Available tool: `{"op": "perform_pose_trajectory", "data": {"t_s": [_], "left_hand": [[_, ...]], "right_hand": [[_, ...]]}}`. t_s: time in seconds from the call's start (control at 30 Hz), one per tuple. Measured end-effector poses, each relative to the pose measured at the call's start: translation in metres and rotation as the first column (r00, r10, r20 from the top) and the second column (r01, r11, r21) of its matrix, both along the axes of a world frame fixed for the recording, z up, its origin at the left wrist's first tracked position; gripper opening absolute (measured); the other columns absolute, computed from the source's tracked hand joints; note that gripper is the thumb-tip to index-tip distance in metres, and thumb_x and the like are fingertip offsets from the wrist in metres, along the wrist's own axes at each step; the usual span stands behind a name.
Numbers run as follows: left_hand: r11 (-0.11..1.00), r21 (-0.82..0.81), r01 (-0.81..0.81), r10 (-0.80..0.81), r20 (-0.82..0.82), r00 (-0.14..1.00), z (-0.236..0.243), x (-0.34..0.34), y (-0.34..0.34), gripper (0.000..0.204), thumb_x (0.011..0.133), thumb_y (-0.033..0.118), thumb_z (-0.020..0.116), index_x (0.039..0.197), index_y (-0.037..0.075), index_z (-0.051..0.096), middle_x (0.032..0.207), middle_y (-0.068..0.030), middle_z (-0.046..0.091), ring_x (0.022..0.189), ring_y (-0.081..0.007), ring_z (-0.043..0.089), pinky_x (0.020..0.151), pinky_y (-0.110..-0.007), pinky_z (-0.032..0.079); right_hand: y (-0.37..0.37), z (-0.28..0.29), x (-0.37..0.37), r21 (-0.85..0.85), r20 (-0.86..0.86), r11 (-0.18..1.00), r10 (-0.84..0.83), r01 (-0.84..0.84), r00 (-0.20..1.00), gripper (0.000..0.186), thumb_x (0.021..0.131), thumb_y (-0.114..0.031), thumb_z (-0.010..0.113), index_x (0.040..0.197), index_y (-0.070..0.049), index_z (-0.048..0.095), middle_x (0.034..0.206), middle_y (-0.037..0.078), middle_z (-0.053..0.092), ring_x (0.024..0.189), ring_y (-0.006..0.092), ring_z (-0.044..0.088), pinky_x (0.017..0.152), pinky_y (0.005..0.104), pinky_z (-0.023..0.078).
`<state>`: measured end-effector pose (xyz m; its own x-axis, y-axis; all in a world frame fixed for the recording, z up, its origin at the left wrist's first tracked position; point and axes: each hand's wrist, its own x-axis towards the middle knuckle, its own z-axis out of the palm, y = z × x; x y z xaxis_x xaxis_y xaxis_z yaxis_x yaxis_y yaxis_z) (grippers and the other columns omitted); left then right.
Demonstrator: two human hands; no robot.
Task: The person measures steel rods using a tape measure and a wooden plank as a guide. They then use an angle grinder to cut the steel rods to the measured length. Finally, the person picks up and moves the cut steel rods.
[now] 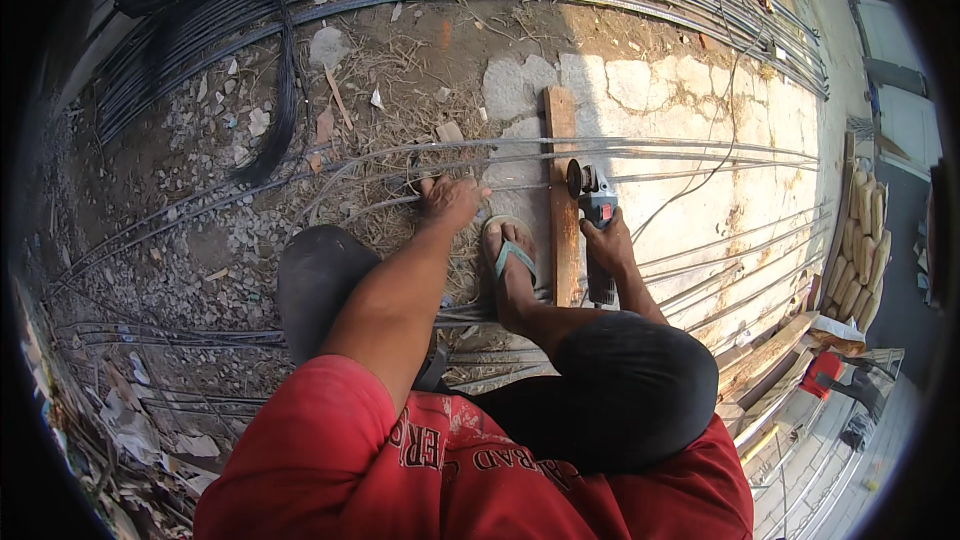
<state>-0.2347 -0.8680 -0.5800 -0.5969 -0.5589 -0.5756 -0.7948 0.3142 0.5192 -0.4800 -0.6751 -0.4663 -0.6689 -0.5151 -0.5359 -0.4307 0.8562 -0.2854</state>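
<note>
The right hand [607, 240] has its fingers wrapped shut around a grinder [596, 210], whose disc sits just beyond the fingertips beside a wooden plank [562, 190]. The left hand [448, 202] presses down with spread fingers on thin steel rods [700, 152] running across the ground under both hands, a sandalled foot [512, 260] between them.
</note>
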Motion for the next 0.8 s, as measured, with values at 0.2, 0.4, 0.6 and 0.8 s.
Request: {"op": "perform_pose_trajectory", "data": {"t_s": [0.2,0.4,0.6,0.8], "left_hand": [[1.0,-0.011,-0.014,0.014,-0.029,0.999,-0.004,0.005,0.001,0.047,0.103,0.058,0.053,0.109,0.017,0.077,0.118,-0.0088,0.075,0.12,-0.0305,0.06,0.106,-0.05,0.029],[1.0,-0.001,-0.019,0.019,-0.031,0.999,-0.001,0.0,0.001,0.046,0.101,0.055,0.056,0.108,0.015,0.077,0.115,-0.0085,0.075,0.12,-0.0294,0.059,0.107,-0.052,0.029],[0.998,0.01,-0.06,0.06,-0.026,0.998,-0.005,0.002,0.002,0.046,0.102,0.056,0.055,0.109,0.016,0.077,0.118,-0.0083,0.075,0.12,-0.0291,0.06,0.111,-0.051,0.026],[0.999,0.0,-0.05,0.05,-0.029,0.998,-0.006,0.003,0.003,0.046,0.101,0.055,0.055,0.11,0.016,0.077,0.119,-0.0086,0.075,0.121,-0.0287,0.06,0.112,-0.052,0.025]], "right_hand": [[0.01,-0.008,0.003,-0.011,0.049,1.0,-0.023,0.024,0.999,0.069,0.089,-0.039,0.075,0.132,0.009,0.048,0.114,0.039,0.067,0.109,0.052,0.068,0.09,0.0511,0.055],[0.021,-0.016,0.007,-0.127,-0.064,0.991,0.026,-0.034,0.998,0.066,0.087,-0.038,0.074,0.125,0.01,0.048,0.102,0.039,0.068,0.101,0.0548,0.068,0.087,0.0536,0.054],[0.018,-0.018,0.005,-0.058,0.017,0.998,-0.002,0.003,1.0,0.074,0.089,-0.038,0.075,0.138,0.009,0.045,0.116,0.038,0.067,0.112,0.0548,0.065,0.094,0.0527,0.053],[0.022,-0.021,0.005,-0.053,-0.001,0.999,0.0,-0.001,1.0,0.076,0.088,-0.038,0.075,0.139,0.009,0.044,0.117,0.037,0.067,0.112,0.0533,0.066,0.095,0.0513,0.053]]}}
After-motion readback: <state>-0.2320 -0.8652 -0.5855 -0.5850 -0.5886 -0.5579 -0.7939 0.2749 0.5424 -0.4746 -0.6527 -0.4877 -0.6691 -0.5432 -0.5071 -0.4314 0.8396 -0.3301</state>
